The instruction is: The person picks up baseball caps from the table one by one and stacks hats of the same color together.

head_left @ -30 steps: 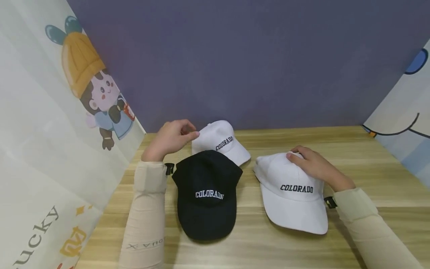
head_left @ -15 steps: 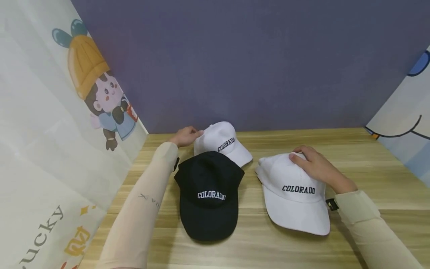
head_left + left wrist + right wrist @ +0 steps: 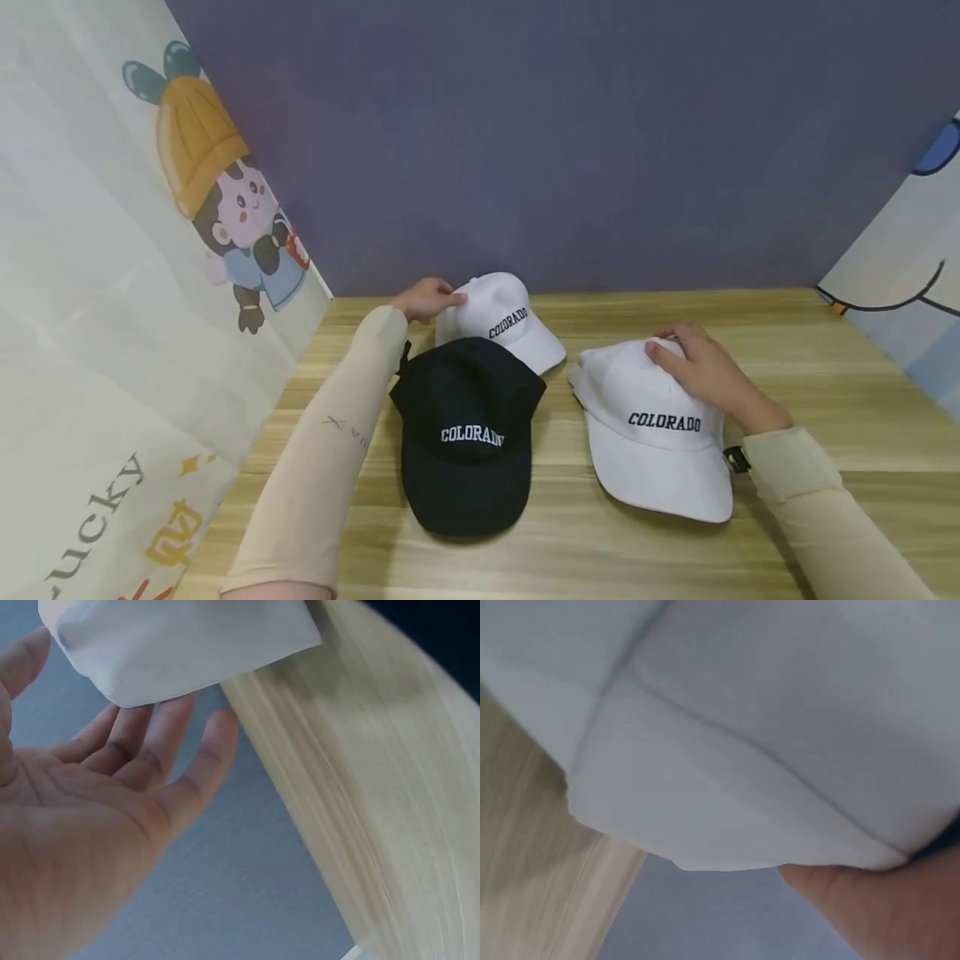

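Observation:
Three baseball caps lettered COLORADO are on the wooden table. At the back, the smaller-looking white cap [image 3: 498,304] faces right, partly behind the black cap [image 3: 465,433]. My left hand [image 3: 427,300] is at its rear: the thumb overlaps the crown, and in the left wrist view relaxed, spread fingers [image 3: 150,750] meet the hem, some tips hidden. On the right, my right hand [image 3: 697,371] grips the crown of the nearer white cap [image 3: 660,450], thumb in front and fingers over the top. A thin dark edge shows beneath that cap's left side.
The wooden table [image 3: 825,375] ends at a dark blue-grey back wall [image 3: 562,142]. Printed white panels stand on both sides, the left one [image 3: 90,292] with a cartoon figure. The black cap's brim points to the front, beside my left forearm [image 3: 315,458].
My left hand has reached forward and right, from just above the back white cap down to its rear, the thumb now overlapping the crown. My right hand has stayed on its cap.

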### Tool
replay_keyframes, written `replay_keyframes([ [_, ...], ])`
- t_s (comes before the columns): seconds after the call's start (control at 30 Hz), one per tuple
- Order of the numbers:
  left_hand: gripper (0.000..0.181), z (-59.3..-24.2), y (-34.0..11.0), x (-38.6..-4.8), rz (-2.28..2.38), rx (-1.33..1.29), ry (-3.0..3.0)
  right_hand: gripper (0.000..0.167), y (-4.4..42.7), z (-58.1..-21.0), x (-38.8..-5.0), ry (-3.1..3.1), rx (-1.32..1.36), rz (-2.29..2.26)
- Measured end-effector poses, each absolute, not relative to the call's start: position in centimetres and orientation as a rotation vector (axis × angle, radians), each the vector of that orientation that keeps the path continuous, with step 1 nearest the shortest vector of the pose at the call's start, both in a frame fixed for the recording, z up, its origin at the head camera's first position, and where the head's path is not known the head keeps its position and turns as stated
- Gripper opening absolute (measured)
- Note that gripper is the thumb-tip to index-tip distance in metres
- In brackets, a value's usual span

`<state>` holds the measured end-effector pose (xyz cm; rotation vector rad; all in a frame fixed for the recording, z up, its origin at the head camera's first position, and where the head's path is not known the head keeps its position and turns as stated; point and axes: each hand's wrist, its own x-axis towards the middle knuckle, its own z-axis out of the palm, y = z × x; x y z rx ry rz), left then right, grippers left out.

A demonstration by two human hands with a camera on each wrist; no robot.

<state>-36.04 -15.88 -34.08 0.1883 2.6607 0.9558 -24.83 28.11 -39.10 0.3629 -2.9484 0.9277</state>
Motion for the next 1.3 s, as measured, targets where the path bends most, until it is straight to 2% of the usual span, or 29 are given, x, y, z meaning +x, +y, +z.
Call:
replay_keyframes([
  [0.23, 0.046, -33.1, -16.1, -35.9, 1.093, 0.087, 2.661, 0.067, 27.5, -39.3, -24.8, -2.915, 0.333, 0.954],
  [0.47, 0.032, -32.2, -15.2, -35.7, 1.173, 0.147, 2.638, 0.067, 27.5, -39.1, -24.7, -2.918, 0.314, 0.943],
  [0.67, 0.021, -30.5, -13.8, -35.1, 1.186, 0.296, 2.718, 0.065, 27.5, -39.2, -24.8, -2.903, 0.312, 0.935],
  [1.0, 0.019, -26.2, -11.2, -32.5, 1.002, 0.590, 2.977, 0.065, 27.3, -39.4, -24.7, -2.915, 0.312, 0.945],
  [1.3, 0.018, -23.7, -9.0, -29.8, 1.101, 0.655, 3.196, 0.066, 27.5, -39.2, -24.4, -2.923, 0.297, 0.931],
])
